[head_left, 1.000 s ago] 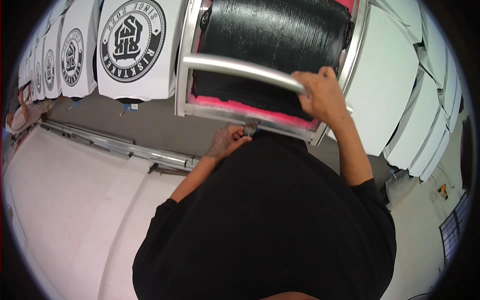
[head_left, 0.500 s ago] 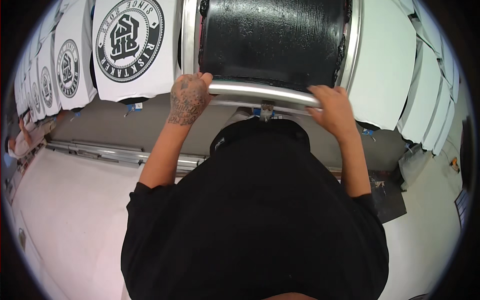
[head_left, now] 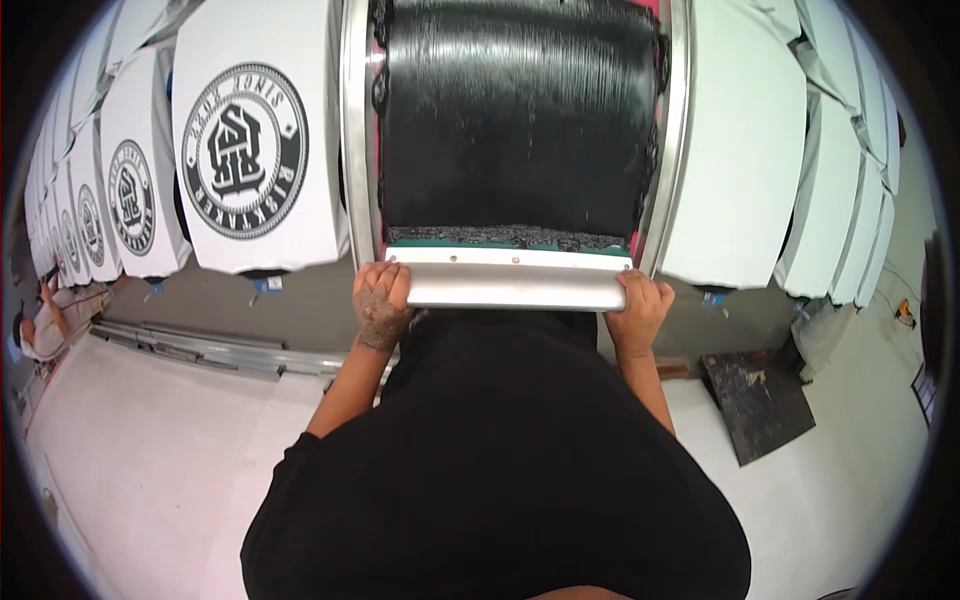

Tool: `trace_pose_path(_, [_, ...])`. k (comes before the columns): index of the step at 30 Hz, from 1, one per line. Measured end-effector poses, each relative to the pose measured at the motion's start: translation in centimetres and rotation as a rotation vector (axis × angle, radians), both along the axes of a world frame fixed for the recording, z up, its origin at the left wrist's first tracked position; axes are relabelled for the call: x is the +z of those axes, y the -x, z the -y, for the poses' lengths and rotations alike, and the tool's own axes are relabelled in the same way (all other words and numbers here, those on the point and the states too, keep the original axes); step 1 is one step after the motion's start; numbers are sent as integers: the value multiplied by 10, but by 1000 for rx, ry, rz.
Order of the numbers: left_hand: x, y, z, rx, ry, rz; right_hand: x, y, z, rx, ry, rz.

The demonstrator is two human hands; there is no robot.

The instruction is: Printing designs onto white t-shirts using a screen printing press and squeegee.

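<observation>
Across the near end of a screen-printing frame (head_left: 356, 150) lies a wide metal-handled squeegee (head_left: 515, 287). My left hand (head_left: 380, 300) wraps round its left end, and my right hand (head_left: 642, 305) grips its right end. The squeegee leans so that its broad face and a white strip with screws show. Thick black ink (head_left: 515, 165) coats the mesh, with a ridge of it piled along the teal edge in front of the squeegee. Pink-red strips show along both inner sides of the metal frame. The frame's near bar is hidden under the squeegee.
White shirts with black round prints (head_left: 245, 150) hang over boards to the left. Plain white shirts (head_left: 735, 150) line the right. Metal rails (head_left: 230, 345) run low at left, where another person (head_left: 45, 325) bends. A dark stained board (head_left: 760, 405) lies at lower right.
Both hands have drawn the squeegee toward my body and tipped it, so its face now shows. An ink ridge has come into sight. My view has shifted slightly.
</observation>
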State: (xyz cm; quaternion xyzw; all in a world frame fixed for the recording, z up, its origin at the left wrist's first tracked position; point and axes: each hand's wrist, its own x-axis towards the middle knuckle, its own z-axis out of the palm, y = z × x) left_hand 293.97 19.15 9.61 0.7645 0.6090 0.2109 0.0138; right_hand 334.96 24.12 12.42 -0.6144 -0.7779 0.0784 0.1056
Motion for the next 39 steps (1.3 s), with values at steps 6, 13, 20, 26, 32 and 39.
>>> trace_pose_path(6, [-14,20,-204,32,-115,-141,-28,0,-194,119,-112,155])
trace_pose_path(13, [58,21,-411,103,533,-41,8,15,-398,-1,206,278])
trace_pose_path(20, [40,56,-241,59,324,-200,66,27,-245,169,93,472])
trace_pose_path(26, [44,7,-10,4,364,-82,48,-1,-31,61,206,89])
trace_pose_path(32, [31,0,3,16,345,-39,25,1,-20,-18,317,131])
trace_pose_path(39, [4,2,-102,31,15,-42,-14,-3,-91,49,-102,87])
